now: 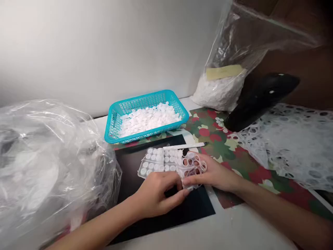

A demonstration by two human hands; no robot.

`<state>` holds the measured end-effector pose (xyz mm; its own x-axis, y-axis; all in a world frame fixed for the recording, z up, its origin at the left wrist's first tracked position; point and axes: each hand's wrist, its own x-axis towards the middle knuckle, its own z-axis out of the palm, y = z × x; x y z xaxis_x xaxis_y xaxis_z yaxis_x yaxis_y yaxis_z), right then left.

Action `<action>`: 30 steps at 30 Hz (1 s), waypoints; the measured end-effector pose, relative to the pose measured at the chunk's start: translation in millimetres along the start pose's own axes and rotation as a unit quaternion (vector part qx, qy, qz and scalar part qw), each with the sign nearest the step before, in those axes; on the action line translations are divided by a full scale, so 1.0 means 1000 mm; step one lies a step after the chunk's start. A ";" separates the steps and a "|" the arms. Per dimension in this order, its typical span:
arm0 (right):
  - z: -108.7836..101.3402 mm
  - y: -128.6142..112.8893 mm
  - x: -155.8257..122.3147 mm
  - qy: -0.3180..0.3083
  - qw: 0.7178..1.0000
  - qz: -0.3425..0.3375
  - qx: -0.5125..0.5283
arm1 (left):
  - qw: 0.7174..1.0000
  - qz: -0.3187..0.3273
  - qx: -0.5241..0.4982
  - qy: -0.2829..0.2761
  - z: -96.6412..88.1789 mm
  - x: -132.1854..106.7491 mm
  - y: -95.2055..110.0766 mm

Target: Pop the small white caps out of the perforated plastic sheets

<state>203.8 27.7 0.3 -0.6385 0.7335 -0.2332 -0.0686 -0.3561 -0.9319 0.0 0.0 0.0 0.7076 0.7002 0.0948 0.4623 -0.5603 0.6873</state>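
Left hand [157, 196] pinching clear plastic sheet of white discs [153, 161] at its 6 o'clock edge; right hand [212, 172] fingers out on holed 3 o'clock end, grip unclear.

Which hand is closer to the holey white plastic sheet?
Right. The right hand sits left of the holey white plastic sheet, apart from it; the left hand is farther left.

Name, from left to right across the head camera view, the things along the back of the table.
Crumpled clear plastic bag → turquoise plastic basket of small white discs → plastic bag of white pieces → perforated white plastic sheet
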 end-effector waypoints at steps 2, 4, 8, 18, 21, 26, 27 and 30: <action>0.001 0.001 0.000 0.000 1.000 0.002 -0.011 | 1.000 0.000 0.015 0.005 0.002 -0.002 -0.001; 0.002 0.001 0.000 -0.002 1.000 0.001 -0.024 | 1.000 -0.005 0.019 -0.002 0.002 -0.003 -0.001; -0.001 0.001 0.000 -0.015 0.998 -0.009 -0.054 | 0.998 -0.028 -0.006 -0.052 -0.002 -0.002 -0.002; -0.005 0.002 -0.007 -0.091 0.994 0.027 -0.055 | 0.981 -0.068 -0.162 -0.081 -0.013 0.003 -0.005; -0.007 0.001 -0.005 -0.072 0.994 0.030 -0.077 | 0.963 -0.122 -0.240 -0.018 -0.012 0.002 -0.009; -0.010 -0.001 0.000 -0.096 0.991 0.018 -0.089 | 0.858 -0.210 -0.464 0.072 -0.012 0.004 -0.015; -0.011 0.000 0.000 -0.097 0.992 0.018 -0.076 | 0.822 -0.215 -0.517 0.102 -0.013 0.005 -0.015; -0.014 0.003 0.001 -0.081 0.996 0.022 -0.029 | 0.716 -0.214 -0.641 0.175 -0.019 0.008 -0.015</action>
<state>213.9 35.4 -6.5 -0.7553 0.6132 -0.2312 0.0035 -0.3490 -0.9371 -11.0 22.4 4.3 0.3673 0.8797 -0.3020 -0.4322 0.4489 0.7821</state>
